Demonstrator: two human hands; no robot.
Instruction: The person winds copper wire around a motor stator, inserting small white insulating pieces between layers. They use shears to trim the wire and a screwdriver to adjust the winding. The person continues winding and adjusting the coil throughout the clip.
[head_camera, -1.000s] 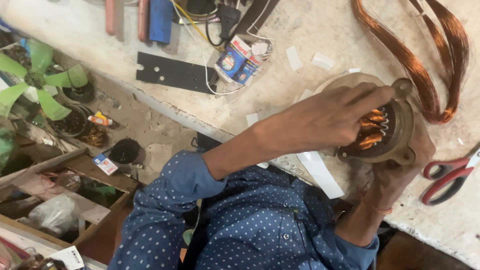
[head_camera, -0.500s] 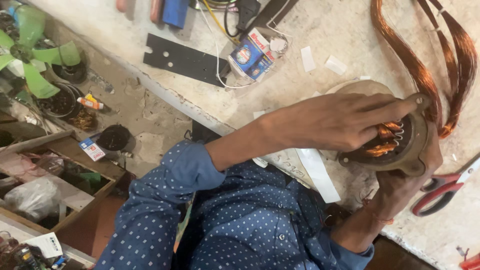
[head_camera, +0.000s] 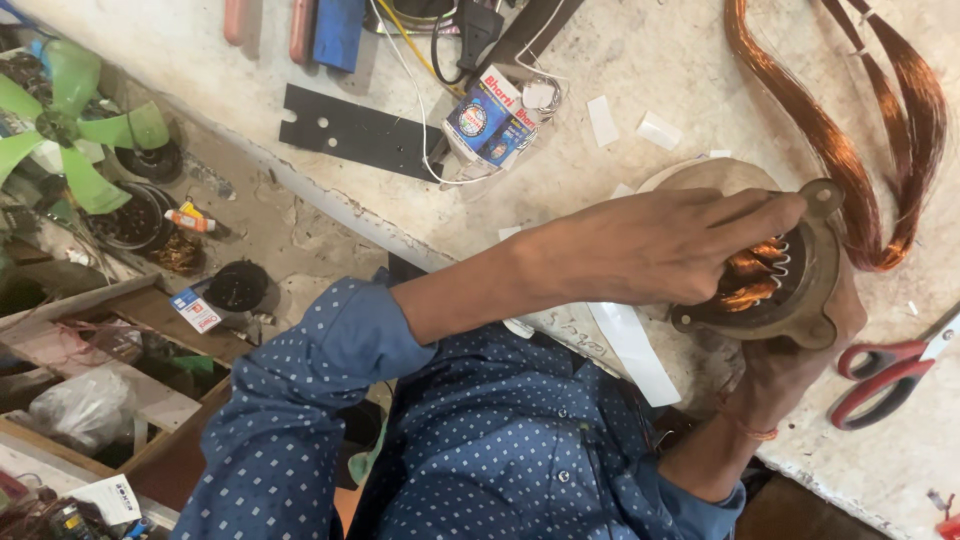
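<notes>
Round grey metal motor stator (head_camera: 800, 290) with copper windings sits at the pale table's (head_camera: 640, 70) near edge, cupped from below by the right hand (head_camera: 800, 360). Left hand (head_camera: 660, 245) presses fingers into its coils. Red-handled scissors (head_camera: 880, 375) lie nearby.

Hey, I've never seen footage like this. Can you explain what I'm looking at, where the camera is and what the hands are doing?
There is one view, from a camera worn on a person's head, looking down over their blue dotted shirt at a workbench. The right hand holds a round metal motor housing from beneath. The left hand reaches across, its fingertips in the copper windings inside. On the bench lie loops of copper wire, red-handled scissors, a small blue and white box and a black flat plate.
</notes>
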